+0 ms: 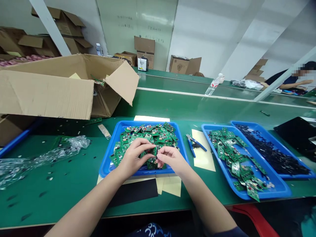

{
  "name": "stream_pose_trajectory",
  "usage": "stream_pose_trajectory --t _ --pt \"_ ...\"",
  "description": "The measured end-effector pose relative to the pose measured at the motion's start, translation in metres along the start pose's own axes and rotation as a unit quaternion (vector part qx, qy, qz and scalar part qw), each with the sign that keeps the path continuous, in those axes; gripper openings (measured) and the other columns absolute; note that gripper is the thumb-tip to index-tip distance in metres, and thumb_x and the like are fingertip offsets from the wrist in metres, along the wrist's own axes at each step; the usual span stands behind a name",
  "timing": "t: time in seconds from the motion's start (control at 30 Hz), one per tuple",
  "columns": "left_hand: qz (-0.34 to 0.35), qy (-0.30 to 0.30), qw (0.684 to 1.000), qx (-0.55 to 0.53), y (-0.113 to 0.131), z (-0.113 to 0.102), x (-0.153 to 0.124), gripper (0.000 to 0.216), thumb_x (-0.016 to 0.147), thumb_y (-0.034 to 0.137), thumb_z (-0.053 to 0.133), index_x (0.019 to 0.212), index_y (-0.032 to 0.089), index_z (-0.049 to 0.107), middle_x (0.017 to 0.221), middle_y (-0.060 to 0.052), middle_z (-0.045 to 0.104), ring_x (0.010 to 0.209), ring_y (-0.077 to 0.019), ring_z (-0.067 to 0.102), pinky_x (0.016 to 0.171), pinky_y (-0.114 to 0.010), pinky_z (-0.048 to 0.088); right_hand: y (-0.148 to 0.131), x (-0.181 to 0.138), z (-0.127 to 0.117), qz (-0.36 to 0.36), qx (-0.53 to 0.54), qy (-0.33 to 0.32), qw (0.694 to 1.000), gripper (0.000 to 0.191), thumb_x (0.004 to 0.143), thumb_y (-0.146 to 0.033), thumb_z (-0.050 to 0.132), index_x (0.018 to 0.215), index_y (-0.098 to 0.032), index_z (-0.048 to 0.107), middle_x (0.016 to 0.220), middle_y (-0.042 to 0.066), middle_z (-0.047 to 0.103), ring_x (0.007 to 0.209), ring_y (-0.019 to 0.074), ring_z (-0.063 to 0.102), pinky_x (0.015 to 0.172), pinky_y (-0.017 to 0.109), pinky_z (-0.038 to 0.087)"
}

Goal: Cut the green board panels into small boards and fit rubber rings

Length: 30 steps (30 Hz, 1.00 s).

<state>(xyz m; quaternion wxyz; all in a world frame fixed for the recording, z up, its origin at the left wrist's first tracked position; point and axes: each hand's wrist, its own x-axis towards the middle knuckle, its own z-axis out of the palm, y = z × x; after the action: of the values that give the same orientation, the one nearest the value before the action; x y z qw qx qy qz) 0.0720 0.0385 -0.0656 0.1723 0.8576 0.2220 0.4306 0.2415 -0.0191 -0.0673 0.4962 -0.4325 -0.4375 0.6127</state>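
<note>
A blue tray (108,158) in front of me holds a heap of small green circuit boards (158,131). My left hand (134,156) and my right hand (170,158) meet over the tray's near side, both pinching one small green circuit board (153,154) between their fingertips. A blue-handled pair of cutters (194,143) lies on a yellow sheet just right of the tray.
Right of me a second blue tray (278,189) holds green boards, a third (261,130) holds small black parts. An open cardboard box (49,89) stands at the left, crumpled plastic wrap (41,158) beside it. A water bottle (214,85) lies on the conveyor; another person sits far right.
</note>
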Motion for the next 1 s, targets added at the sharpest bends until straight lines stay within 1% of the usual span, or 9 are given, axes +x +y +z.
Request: stream_pose_trajectory --t 0.1,0.23,0.43,0.53,0.7,0.8,0.87,0.93,1.0 --pt "-0.007 -0.006 1.0 -0.019 0.0 -0.0008 0.0005 0.019 0.082 0.03 0.06 0.099 0.022 0.065 0.089 -0.006 0.06 0.083 -0.0174 0.059 0.073 -0.032 0.051 -0.0005 0.0001 -0.0006 0.01 0.018 -0.007 1.0 0.025 0.065 -0.037 0.072 0.063 -0.016 0.057 0.056 -0.002 0.063 0.046 0.0081 0.057 0.047 0.02 0.046" --pt "-0.049 -0.036 0.995 -0.074 -0.0015 -0.0024 0.0006 0.024 0.078 0.036 0.064 0.097 0.022 0.067 0.084 -0.004 0.061 0.078 -0.0166 0.06 0.07 -0.031 0.051 -0.0011 -0.0003 -0.0023 0.011 0.028 -0.02 0.999 0.026 0.066 -0.037 0.072 0.062 -0.016 0.057 0.054 -0.003 0.062 0.045 0.0079 0.057 0.047 0.02 0.045" --pt "-0.098 -0.045 0.986 -0.125 -0.0022 -0.0031 0.0011 0.025 0.073 0.038 0.068 0.094 0.023 0.07 0.083 -0.004 0.062 0.077 -0.0164 0.06 0.073 -0.031 0.05 -0.0016 0.0005 -0.0006 0.066 0.087 -0.04 0.993 0.031 0.061 -0.039 0.075 0.058 -0.016 0.054 0.049 -0.004 0.058 0.04 0.0066 0.052 0.043 0.019 0.042" --pt "-0.123 -0.056 0.98 -0.146 -0.0022 -0.0034 0.0014 0.025 0.072 0.037 0.07 0.092 0.023 0.071 0.079 -0.003 0.062 0.074 -0.0161 0.059 0.072 -0.031 0.05 -0.0006 0.0014 -0.0002 0.063 0.077 -0.036 0.994 0.032 0.06 -0.04 0.075 0.057 -0.016 0.053 0.048 -0.005 0.058 0.039 0.0062 0.051 0.043 0.02 0.042" --pt "-0.196 -0.101 0.957 -0.186 -0.0004 -0.002 0.0012 0.025 0.071 0.038 0.069 0.089 0.02 0.073 0.077 -0.003 0.059 0.065 -0.0135 0.057 0.058 -0.026 0.049 0.0026 0.0025 -0.0006 0.034 0.004 0.001 0.999 0.027 0.065 -0.037 0.07 0.058 -0.017 0.053 0.048 -0.004 0.057 0.04 0.0078 0.052 0.044 0.021 0.043" --pt "-0.227 -0.103 0.953 -0.172 0.0015 0.0011 0.0011 0.024 0.071 0.037 0.068 0.087 0.019 0.073 0.076 -0.003 0.058 0.065 -0.0137 0.056 0.055 -0.024 0.047 0.0056 0.0019 0.001 0.001 -0.066 0.063 0.996 0.021 0.068 -0.031 0.066 0.059 -0.018 0.053 0.047 -0.005 0.054 0.041 0.0082 0.051 0.046 0.022 0.043" --pt "-0.249 -0.097 0.948 -0.174 0.0025 0.003 0.0018 0.023 0.07 0.036 0.069 0.085 0.02 0.073 0.076 -0.003 0.06 0.067 -0.0151 0.057 0.058 -0.025 0.048 0.0066 0.0007 0.0021 -0.021 -0.108 0.099 0.989 0.017 0.07 -0.029 0.063 0.061 -0.018 0.054 0.047 -0.005 0.053 0.043 0.0088 0.052 0.047 0.022 0.043" --pt "-0.289 -0.1 0.928 -0.214 0.0035 0.0041 0.0031 0.023 0.07 0.038 0.068 0.082 0.018 0.073 0.074 -0.004 0.061 0.066 -0.0156 0.058 0.061 -0.027 0.048 0.0056 -0.0006 0.0024 -0.035 -0.125 0.113 0.985 0.014 0.071 -0.029 0.062 0.064 -0.017 0.057 0.051 -0.003 0.056 0.047 0.0102 0.056 0.049 0.023 0.044" --pt "-0.338 -0.106 0.893 -0.279 0.0049 0.0044 0.0048 0.026 0.07 0.04 0.067 0.078 0.016 0.072 0.069 -0.003 0.061 0.061 -0.0147 0.058 0.06 -0.028 0.048 0.0025 -0.0013 0.0018 -0.03 -0.102 0.101 0.989 0.015 0.071 -0.032 0.062 0.07 -0.017 0.059 0.056 -0.001 0.061 0.05 0.0116 0.059 0.051 0.024 0.046"
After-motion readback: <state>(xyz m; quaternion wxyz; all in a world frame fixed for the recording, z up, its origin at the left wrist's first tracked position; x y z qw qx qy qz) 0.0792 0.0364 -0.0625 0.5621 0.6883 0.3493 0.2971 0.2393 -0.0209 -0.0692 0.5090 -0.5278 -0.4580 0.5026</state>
